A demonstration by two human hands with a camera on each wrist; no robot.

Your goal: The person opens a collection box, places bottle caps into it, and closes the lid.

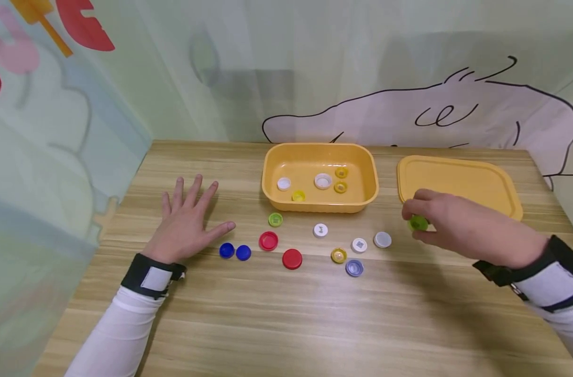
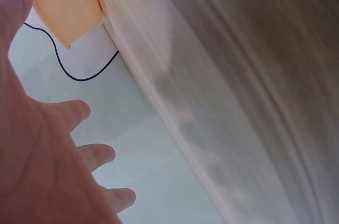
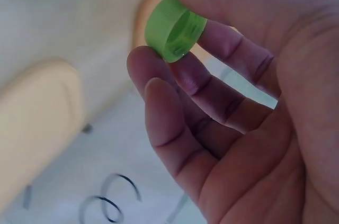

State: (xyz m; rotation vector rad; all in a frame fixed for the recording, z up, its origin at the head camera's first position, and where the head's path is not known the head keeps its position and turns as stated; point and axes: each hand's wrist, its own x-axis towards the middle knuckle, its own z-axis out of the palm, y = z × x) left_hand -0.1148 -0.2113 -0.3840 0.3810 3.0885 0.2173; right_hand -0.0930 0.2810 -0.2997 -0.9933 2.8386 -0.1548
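My right hand point(image 1: 461, 222) pinches a green bottle cap point(image 3: 175, 28) between thumb and fingertips, above the table beside the yellow lid. In the right wrist view the cap's ribbed side and hollow inside show. My left hand point(image 1: 185, 225) is spread with straight fingers over the left part of the table, its thumb pointing toward two blue caps point(image 1: 234, 252). Loose on the wood between the hands are another green cap point(image 1: 275, 219), two red caps point(image 1: 292, 259), several white caps point(image 1: 320, 230), a gold cap point(image 1: 339, 255) and a periwinkle cap point(image 1: 354, 268).
A yellow-orange tub point(image 1: 319, 207) stands at the back middle, holding white and yellow caps point(image 1: 298, 196). To its right lies the matching lid point(image 1: 461, 180), partly behind the right hand. Printed curtains point(image 1: 315, 63) hang along the table's back and left edges.
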